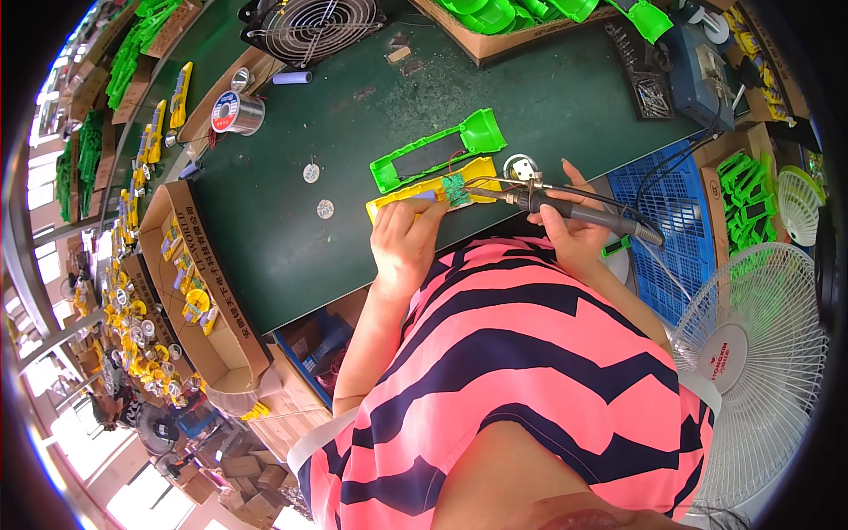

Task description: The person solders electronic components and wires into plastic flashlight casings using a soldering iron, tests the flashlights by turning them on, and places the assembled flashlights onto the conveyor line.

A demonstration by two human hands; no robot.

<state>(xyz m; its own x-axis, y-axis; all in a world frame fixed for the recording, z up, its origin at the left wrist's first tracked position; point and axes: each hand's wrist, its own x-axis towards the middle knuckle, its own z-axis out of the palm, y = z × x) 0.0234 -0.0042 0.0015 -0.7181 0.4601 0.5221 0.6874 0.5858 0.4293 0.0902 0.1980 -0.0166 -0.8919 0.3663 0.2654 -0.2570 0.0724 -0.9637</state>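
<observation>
Two hands at work: left hand (pixel 405 240) grips yellow plastic housing (pixel 430 193) bearing small green circuit board (pixel 456 190). Right hand (pixel 570 231) closed around grey-handled soldering iron (pixel 565 208), tip at board.

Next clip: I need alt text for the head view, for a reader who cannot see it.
A person's right hand holds a grey soldering iron with its tip at a small green circuit board in a yellow plastic housing, which the left hand steadies on a dark green worktable. A bright green plastic housing lies just beyond.
</observation>
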